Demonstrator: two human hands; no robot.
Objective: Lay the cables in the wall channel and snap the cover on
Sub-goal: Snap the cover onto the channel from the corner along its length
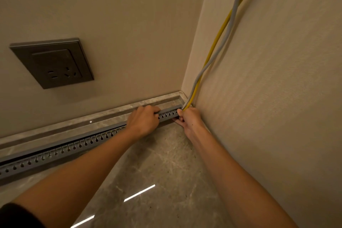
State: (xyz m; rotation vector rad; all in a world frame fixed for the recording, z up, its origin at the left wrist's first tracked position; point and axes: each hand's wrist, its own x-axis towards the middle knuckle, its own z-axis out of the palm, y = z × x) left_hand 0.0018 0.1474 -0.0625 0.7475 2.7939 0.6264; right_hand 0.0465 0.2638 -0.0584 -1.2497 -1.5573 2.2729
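In a room corner with beige walls and a marble floor (pixel 162 163), a grey slotted cable channel (pixel 77 146) runs lengthwise along the marble skirting (pixel 114 111), its far end at the corner. The left hand (pixel 143 120) is clenched over the channel's top edge. The right hand (pixel 188 119) grasps the yellow cable (pixel 220 33) and grey cable (pixel 232 13), which drop down the corner to the channel's end. A dark wall socket (pixel 53 63) sits on the left wall.
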